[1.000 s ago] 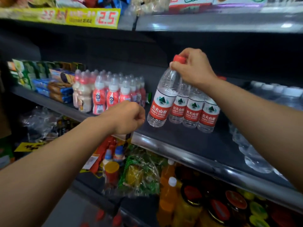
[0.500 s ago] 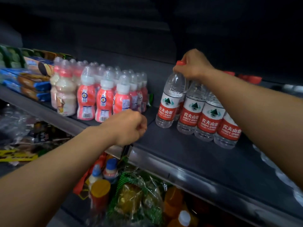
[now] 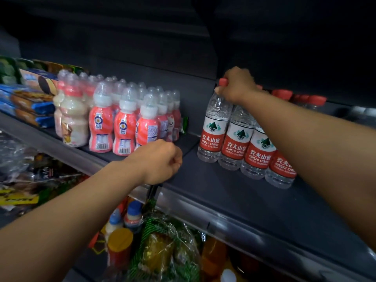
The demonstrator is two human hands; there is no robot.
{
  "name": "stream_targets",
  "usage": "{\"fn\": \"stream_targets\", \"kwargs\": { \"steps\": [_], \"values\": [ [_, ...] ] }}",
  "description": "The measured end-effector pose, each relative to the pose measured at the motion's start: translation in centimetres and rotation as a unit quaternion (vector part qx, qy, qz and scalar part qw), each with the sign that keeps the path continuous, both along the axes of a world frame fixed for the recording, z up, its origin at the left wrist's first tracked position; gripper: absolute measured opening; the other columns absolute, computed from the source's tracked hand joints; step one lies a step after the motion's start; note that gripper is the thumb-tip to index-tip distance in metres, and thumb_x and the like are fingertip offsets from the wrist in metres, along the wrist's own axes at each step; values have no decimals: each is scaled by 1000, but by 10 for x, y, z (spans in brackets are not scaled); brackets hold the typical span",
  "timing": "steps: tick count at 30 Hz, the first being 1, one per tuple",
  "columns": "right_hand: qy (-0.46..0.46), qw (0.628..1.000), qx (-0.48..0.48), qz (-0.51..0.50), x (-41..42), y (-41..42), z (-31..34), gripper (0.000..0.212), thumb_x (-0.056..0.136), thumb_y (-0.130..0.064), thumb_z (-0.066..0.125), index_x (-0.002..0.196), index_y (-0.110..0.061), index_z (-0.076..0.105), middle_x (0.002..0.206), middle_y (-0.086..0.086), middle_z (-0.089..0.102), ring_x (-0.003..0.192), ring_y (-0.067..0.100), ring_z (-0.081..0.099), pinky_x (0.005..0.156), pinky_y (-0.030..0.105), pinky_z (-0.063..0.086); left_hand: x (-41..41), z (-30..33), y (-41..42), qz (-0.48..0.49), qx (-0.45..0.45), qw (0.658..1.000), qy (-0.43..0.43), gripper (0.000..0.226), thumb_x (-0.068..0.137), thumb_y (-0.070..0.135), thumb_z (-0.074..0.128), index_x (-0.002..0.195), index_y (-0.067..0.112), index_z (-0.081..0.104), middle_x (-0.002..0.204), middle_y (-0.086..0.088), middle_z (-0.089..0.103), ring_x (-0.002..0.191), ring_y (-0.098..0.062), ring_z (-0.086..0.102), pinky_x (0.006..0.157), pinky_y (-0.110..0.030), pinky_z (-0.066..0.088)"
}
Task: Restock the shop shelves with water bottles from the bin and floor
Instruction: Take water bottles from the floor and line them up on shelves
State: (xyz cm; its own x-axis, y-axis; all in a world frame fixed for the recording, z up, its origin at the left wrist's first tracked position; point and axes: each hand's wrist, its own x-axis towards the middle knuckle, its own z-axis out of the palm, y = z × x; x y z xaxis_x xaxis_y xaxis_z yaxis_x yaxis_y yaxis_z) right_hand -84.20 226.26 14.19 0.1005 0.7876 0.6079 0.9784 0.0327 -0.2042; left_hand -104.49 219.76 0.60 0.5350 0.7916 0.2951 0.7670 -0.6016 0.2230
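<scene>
Dark shelf (image 3: 234, 192) has bare room along its front edge, plus a gap between the pink drink bottles (image 3: 124, 127) and the water bottles (image 3: 238, 143). The four water bottles stand in a touching row running back-left to front-right. Right hand (image 3: 238, 86) reaches in from the right, fingers curled round the red-capped top of the leftmost water bottle (image 3: 213, 129), bottle upright on the shelf. Left hand (image 3: 160, 159) hovers at the shelf's front edge, curled into a fist, holding nothing visible.
</scene>
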Motion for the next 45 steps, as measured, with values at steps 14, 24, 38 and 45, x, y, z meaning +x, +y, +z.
{"fn": "stream_targets", "kwargs": {
  "steps": [14, 24, 38, 45],
  "values": [
    [9, 988, 19, 156, -55, -123, -66, 21, 89, -18, 56, 107, -8, 60, 89, 10, 63, 88, 31, 60, 78, 41, 51, -35, 14, -95, 29, -3, 1000, -5, 15, 90, 19, 57, 100, 17, 69, 100, -4, 70, 95, -25, 62, 80, -32, 50],
    [42, 953, -97, 285, -97, -275, -214, 23, 87, -17, 54, 110, -12, 55, 77, 1, 53, 81, 31, 58, 65, 37, 45, -61, -64, -210, 53, -85, 994, 32, 10, 88, 17, 59, 85, 12, 67, 90, -15, 68, 95, -35, 64, 79, -35, 48],
    [21, 891, -428, 151, -36, -373, -423, 21, 93, -21, 49, 111, -11, 55, 119, 17, 60, 107, 38, 57, 80, 42, 48, -11, -283, -297, 48, -295, 949, 103, 22, 92, 23, 50, 104, 13, 66, 115, -11, 65, 108, -33, 59, 86, -34, 46],
    [48, 891, -441, 96, -14, -351, -457, 35, 94, -24, 53, 127, -12, 50, 122, 15, 60, 110, 35, 57, 81, 39, 51, 1, -336, -287, 46, -348, 924, 155, 24, 92, 29, 50, 111, 22, 62, 118, -8, 64, 110, -30, 58, 93, -39, 48]
  ]
}}
